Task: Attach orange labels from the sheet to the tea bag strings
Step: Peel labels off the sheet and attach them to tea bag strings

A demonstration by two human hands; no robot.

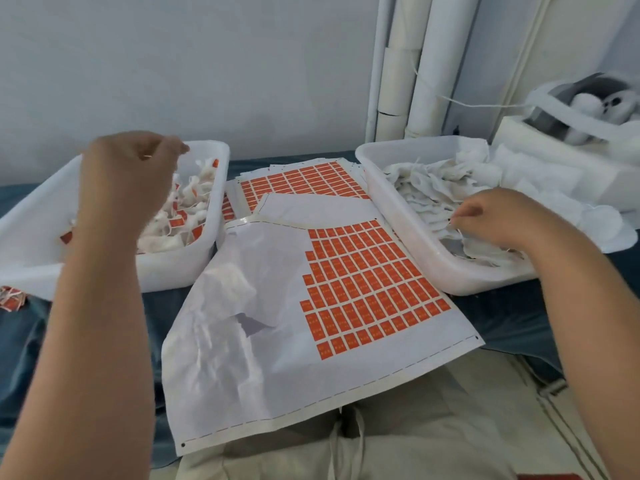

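The label sheet (pixel 363 282) lies in front of me on my lap, its right half covered with orange labels and its left half bare, crumpled backing. My left hand (pixel 128 174) hovers over the left white bin (pixel 180 268), which holds tea bags with orange labels (pixel 183 206) on them. Its fingers are curled together and I see nothing hanging from them. My right hand (pixel 498 216) reaches into the right white bin (pixel 426 268) of plain white tea bags (pixel 436 185). Its thumb and fingers pinch a tea bag string at the pile's near edge.
A second sheet of orange labels (pixel 301 181) lies behind the first, between the two bins. A few loose labelled pieces (pixel 12 299) sit at the far left on the blue cloth. White tubes (pixel 415 64) lean against the wall, with white boxes (pixel 568 140) at the back right.
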